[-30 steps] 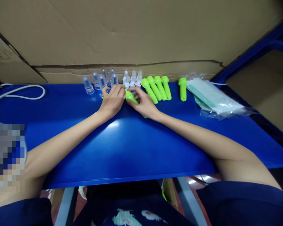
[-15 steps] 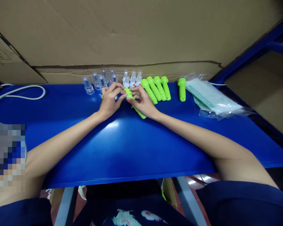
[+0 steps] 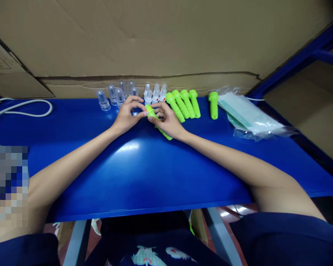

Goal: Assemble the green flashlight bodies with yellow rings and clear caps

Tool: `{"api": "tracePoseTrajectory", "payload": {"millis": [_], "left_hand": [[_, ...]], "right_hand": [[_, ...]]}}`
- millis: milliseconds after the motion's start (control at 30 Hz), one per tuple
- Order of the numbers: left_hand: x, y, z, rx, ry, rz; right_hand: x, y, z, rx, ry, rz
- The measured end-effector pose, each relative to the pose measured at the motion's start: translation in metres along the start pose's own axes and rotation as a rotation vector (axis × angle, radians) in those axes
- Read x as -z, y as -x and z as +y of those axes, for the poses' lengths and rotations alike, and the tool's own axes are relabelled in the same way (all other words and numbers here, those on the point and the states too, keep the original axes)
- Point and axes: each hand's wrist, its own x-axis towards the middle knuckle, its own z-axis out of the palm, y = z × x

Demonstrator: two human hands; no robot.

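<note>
A lime-green flashlight body (image 3: 152, 113) lies slantwise between my hands, its wide end, with some yellow on it, towards the upper left. My right hand (image 3: 168, 120) is closed around its barrel and hides much of it. At the wide end, the thumb and forefinger of my left hand (image 3: 126, 115) pinch the rim. Just behind my hands stand several small clear-tipped white pieces (image 3: 155, 95), some with a red dot. Several clear plastic domed caps (image 3: 103, 100) stand behind and left of my left hand.
Several matching green flashlights (image 3: 185, 103) lie side by side to the right, and one more (image 3: 213, 105) lies apart. A clear plastic bag (image 3: 254, 114) with pale green-and-white contents rests further right. A white cable (image 3: 30, 111) loops at the left. Cardboard (image 3: 161, 40) walls the blue table's (image 3: 155, 177) back.
My left hand has shifted slightly to the left and its curled fingers have straightened some, with the fingertips still at the flashlight's wide end. My right hand has barely moved.
</note>
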Motion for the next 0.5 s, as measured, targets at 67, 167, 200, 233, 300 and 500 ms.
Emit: {"api": "tracePoseTrajectory", "payload": {"millis": [67, 167, 200, 233, 300, 500], "left_hand": [[0.0029, -0.0012, -0.0007, -0.014, 0.037, -0.036], [0.0067, -0.0016, 0.001, -0.057, 0.066, -0.054], [0.0075, -0.0015, 0.0018, -0.072, 0.067, -0.055], [0.008, -0.0014, 0.0025, -0.086, 0.067, -0.053], [0.0079, -0.001, 0.0033, -0.11, 0.064, -0.043], [-0.0017, 0.0015, 0.0013, -0.076, 0.047, 0.029]], "right_hand": [[-0.0004, 0.0001, -0.0005, 0.001, -0.01, -0.006], [-0.0012, -0.0002, -0.0011, 0.02, -0.003, -0.003], [-0.0014, -0.0004, -0.0014, 0.03, 0.007, 0.003], [-0.0016, -0.0007, -0.0019, 0.039, 0.02, 0.01], [-0.0014, -0.0014, -0.0033, 0.053, 0.053, 0.026], [0.0032, -0.0036, -0.0051, 0.074, 0.134, 0.049]]}}
